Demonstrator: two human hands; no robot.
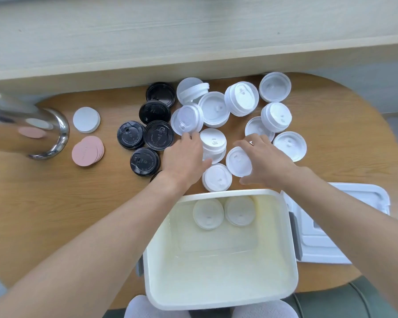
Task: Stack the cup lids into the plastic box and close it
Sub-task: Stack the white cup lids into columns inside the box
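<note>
Both hands reach over the open plastic box (218, 301) to white cup lids (214, 109) scattered just beyond it: the right hand (265, 162) grips one lid (237, 161), the left hand (184, 159) rests flat on a small stack (213, 143).

The scene is taken by a single head-worn wide-angle camera, aimed forward and steeply down from above the seated person. The wooden table (55, 214) is seen almost from overhead and at close range, within arm's reach. Both forearms are seen entering from the bottom edge. Straight edges are bent by the lens towards the corners.
</note>
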